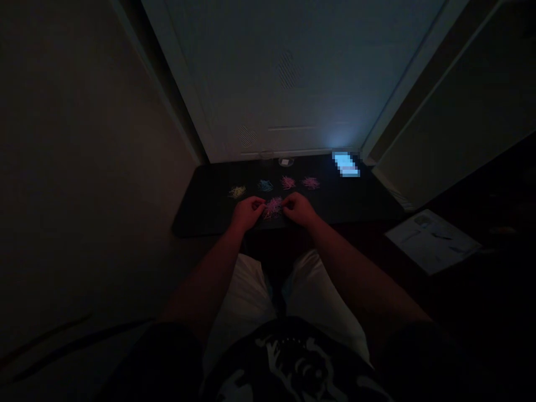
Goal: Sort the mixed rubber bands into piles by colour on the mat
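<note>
In dim light, my left hand (248,212) and my right hand (298,209) rest on a black mat (209,212), one on each side of a mixed pile of thin coloured strands (273,207). Both hands have their fingers curled in at the pile's edges; what they pinch is too small to make out. Farther back on the mat lie small sorted heaps: a yellow heap (237,192), a blue heap (265,185), a pink heap (288,182) and a purple-pink heap (310,182).
A lit phone screen (345,163) glows at the mat's far right corner. A small clear dish (286,162) sits at the back by a white door (293,72). A sheet of paper (431,239) lies on the floor to the right.
</note>
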The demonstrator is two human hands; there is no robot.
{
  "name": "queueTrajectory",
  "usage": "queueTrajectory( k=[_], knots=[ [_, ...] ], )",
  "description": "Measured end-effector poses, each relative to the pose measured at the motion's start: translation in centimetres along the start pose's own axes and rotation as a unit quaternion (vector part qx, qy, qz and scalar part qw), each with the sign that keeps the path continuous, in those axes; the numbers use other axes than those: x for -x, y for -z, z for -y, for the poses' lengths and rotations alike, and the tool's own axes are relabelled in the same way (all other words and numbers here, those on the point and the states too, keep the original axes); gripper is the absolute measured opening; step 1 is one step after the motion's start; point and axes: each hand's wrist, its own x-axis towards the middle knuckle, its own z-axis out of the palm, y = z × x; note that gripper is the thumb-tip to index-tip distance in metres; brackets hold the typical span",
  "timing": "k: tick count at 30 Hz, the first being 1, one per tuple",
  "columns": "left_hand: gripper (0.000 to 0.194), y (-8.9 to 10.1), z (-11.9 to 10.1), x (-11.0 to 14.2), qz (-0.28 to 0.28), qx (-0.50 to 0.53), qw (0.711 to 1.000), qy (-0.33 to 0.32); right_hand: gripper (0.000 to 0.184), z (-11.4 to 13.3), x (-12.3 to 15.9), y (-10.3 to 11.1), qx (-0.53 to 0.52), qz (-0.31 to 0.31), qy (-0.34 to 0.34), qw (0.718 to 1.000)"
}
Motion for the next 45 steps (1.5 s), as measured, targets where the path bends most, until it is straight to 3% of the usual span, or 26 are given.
queueTrajectory(
  k=[10,23,45],
  knots=[
    [0.023,-0.22,0.36,-0.27,-0.011,0.041,0.999,0.005,0.008,-0.23,0.21,-0.66,0.042,-0.006,0.044,0.998],
    [0.024,0.15,-0.17,-0.06,0.0,0.012,1.0,0.0,0.01,0.02,0.41,0.01,-0.075,-0.035,-0.034,0.996],
    [0.027,0.49,0.01,0.13,-0.01,-0.037,0.996,-0.075,0.009,-0.19,0.51,-0.04,-0.128,-0.016,-0.025,0.991]
  ],
)
